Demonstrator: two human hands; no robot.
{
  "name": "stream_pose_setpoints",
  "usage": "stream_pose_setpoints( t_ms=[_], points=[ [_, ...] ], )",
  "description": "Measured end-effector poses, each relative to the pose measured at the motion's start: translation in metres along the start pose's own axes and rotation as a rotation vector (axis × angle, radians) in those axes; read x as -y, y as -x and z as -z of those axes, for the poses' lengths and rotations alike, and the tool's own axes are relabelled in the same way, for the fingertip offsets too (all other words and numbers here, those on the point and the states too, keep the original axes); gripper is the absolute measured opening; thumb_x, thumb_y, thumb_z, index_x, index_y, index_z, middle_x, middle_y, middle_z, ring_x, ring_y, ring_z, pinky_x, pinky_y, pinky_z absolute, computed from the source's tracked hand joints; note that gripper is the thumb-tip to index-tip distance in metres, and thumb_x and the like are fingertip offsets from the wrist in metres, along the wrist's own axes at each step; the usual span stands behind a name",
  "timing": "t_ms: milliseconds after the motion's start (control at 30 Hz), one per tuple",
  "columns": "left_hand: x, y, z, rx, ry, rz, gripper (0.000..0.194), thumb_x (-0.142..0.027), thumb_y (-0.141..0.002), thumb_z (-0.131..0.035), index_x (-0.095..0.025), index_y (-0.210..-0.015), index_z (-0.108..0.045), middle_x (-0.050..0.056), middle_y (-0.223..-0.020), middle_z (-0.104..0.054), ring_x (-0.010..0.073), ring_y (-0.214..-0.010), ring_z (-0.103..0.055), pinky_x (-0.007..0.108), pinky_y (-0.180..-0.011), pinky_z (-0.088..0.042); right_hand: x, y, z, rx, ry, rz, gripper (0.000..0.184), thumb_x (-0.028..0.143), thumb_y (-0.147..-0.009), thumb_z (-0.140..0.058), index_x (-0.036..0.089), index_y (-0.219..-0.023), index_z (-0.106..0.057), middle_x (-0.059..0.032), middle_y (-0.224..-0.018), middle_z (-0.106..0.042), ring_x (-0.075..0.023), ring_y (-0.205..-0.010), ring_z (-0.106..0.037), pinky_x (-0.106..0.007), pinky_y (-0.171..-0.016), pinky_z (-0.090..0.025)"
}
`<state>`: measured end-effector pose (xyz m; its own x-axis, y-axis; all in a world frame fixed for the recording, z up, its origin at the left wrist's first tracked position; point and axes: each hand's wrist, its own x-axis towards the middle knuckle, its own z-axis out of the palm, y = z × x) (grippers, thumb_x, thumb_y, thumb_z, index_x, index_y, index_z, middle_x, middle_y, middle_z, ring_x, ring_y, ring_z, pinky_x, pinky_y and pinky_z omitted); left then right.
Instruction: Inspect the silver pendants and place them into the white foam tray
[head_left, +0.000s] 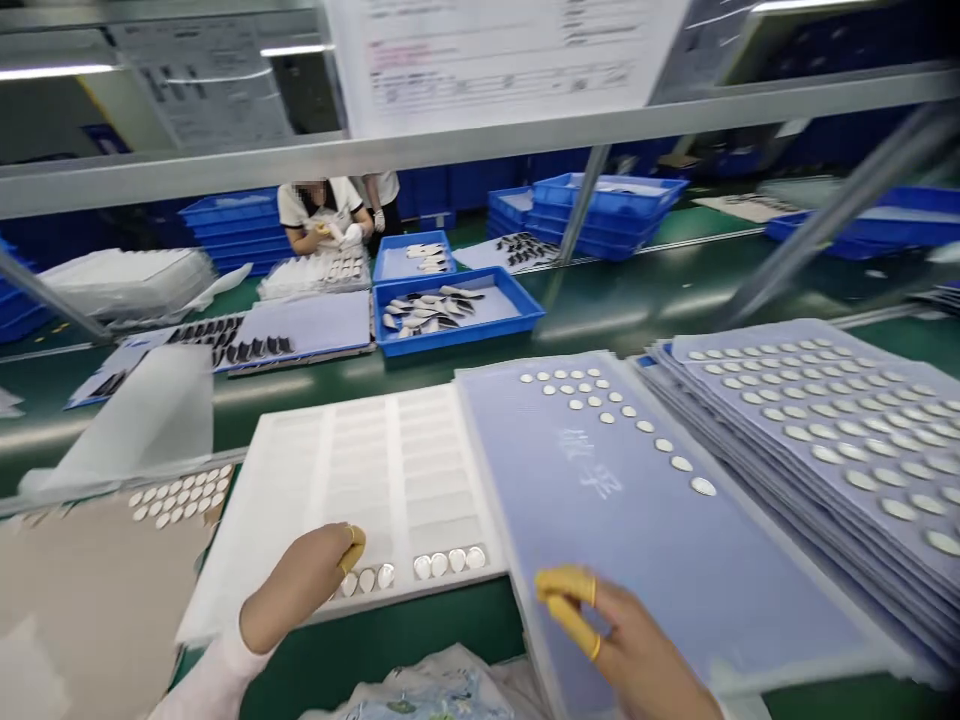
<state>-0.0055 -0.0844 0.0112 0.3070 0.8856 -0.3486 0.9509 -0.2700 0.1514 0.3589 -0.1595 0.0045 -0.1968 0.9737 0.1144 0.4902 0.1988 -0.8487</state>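
Note:
My left hand [304,578], with yellow finger covers, is over the front of a white tray [300,470] with rows of rectangular pockets. Its fingers are curled together, and whatever they may hold is hidden. Beside them, small round white discs [367,580] sit in a front pocket, with another group of discs [448,562] in the pocket to the right. My right hand [611,630] is above the near left part of a lilac sheet [637,560]. Its covered thumb and finger nearly meet at the tips; anything between them is too small to make out. Pale discs [681,464] line the sheet's far side.
At right stands a stack of lilac sheets [757,480] topped with rows of discs. More discs [180,495] lie on brown board at left. Beyond are a blue tray [459,310] of dark-and-white pieces, a metal rail [480,145] overhead and a co-worker [322,215].

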Motion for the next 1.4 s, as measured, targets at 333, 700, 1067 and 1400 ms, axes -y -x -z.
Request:
stream_pose_setpoints(
  t_ms=[333, 700, 1067, 1400],
  points=[
    [-0.094, -0.13, 0.056, -0.182, 0.34, -0.574, 0.024, -0.022, -0.093, -0.043, -0.022, -0.092, -0.066, 0.003, -0.093, -0.07, 0.0192, -0.084, -0.065, 0.031, -0.077, -0.052, -0.119, -0.074, 0.146, -0.415, 0.881, -0.85, 0.032, 0.017, -0.096, -0.042, 0.001, -0.107, -0.067, -0.0302, -0.105, -0.07, -0.0404, -0.096, -0.072, -0.047, -0.074, -0.054],
    [-0.215, -0.299, 0.048, -0.223, 0.139, -0.622, 0.027, -0.017, -0.097, -0.051, -0.016, -0.121, -0.063, 0.012, -0.125, -0.063, 0.0227, -0.111, -0.063, 0.043, -0.1, -0.05, -0.168, -0.056, 0.14, -0.498, 0.837, -0.881, 0.028, 0.02, -0.096, -0.044, 0.005, -0.104, -0.066, -0.0258, -0.106, -0.069, -0.0328, -0.086, -0.075, -0.04, -0.07, -0.053],
    [-0.247, -0.357, 0.036, -0.178, -0.034, -0.457, 0.033, -0.034, -0.096, -0.061, -0.015, -0.123, -0.06, 0.01, -0.124, -0.063, 0.0233, -0.107, -0.065, 0.045, -0.09, -0.056, -0.19, -0.045, 0.152, -0.524, 0.751, -0.852, 0.026, 0.025, -0.092, -0.048, 0.013, -0.098, -0.07, -0.0187, -0.106, -0.071, -0.0282, -0.081, -0.073, -0.034, -0.061, -0.047],
    [-0.259, -0.355, 0.038, -0.149, -0.14, -0.407, 0.034, -0.033, -0.096, -0.061, -0.016, -0.125, -0.059, 0.01, -0.125, -0.062, 0.0231, -0.106, -0.065, 0.044, -0.089, -0.057, -0.193, -0.056, 0.136, -0.449, 0.65, -0.571, 0.014, 0.031, -0.088, -0.055, 0.021, -0.086, -0.065, -0.0043, -0.094, -0.074, -0.0203, -0.083, -0.069, -0.027, -0.068, -0.044]
  ],
)
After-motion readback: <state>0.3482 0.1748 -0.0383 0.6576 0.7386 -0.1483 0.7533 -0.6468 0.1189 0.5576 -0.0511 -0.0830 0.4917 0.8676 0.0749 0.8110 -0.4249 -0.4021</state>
